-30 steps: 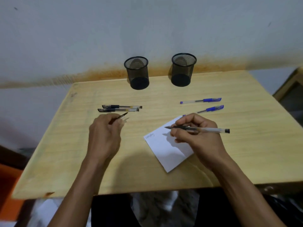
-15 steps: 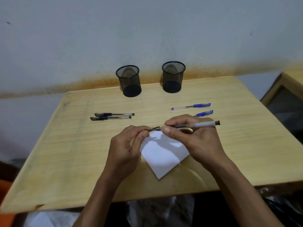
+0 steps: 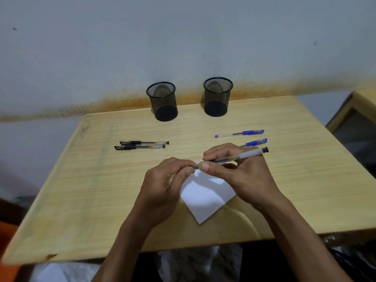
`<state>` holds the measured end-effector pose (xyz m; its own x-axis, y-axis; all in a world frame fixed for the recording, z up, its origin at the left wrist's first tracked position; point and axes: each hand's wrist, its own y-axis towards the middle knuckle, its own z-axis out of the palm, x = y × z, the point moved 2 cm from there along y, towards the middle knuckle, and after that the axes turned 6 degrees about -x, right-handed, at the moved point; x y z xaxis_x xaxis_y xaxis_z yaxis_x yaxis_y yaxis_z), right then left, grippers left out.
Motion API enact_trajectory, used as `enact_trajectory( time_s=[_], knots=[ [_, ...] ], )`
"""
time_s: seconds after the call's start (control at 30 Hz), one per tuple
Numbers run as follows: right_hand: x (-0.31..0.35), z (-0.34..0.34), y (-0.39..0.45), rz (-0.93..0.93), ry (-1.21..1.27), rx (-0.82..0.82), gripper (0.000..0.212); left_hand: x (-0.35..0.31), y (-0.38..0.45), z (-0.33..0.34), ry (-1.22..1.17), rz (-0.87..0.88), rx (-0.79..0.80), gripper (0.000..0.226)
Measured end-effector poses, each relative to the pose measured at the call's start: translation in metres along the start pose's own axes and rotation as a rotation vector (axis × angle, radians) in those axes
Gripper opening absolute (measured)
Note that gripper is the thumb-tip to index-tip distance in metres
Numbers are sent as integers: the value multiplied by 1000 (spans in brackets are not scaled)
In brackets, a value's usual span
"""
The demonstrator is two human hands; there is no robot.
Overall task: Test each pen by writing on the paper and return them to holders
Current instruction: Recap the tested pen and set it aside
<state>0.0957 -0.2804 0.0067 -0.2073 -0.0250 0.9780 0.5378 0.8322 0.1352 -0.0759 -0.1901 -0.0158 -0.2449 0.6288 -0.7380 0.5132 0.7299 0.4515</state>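
Pen (image 3: 240,156): pinched in right hand (image 3: 234,176) over the paper (image 3: 205,198), back end toward 2 o'clock
Left hand (image 3: 162,186): fingertips pinch its front end
Holders (image 3: 162,101): 12 o'clock, table (image 3: 81,190) back edge

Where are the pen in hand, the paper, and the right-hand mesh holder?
pen in hand (image 3: 247,155): head view, on the clear barrel.
paper (image 3: 205,197): head view, on the bare white middle.
right-hand mesh holder (image 3: 216,98): head view, on the mesh wall.
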Motion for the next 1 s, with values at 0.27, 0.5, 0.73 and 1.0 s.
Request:
enact_trajectory(
  time_s=[0.27, 0.5, 0.73, 1.0],
  knots=[
    [1, 8, -5, -41, 65, -32, 12, -8, 4, 0, -86, 13, -58, 19],
    [11, -15, 6, -75, 149, -112, 29, -3, 12, -25, 53, -27, -1, 19],
    [17, 0, 16, -387, -833, 75, 19, 8, 20, -33, -39, -143, -15, 19],
    [-8, 49, 51, 16, -668, -155, 22, 67, 9, -35, 495, -192, -110, 44]
  ],
)
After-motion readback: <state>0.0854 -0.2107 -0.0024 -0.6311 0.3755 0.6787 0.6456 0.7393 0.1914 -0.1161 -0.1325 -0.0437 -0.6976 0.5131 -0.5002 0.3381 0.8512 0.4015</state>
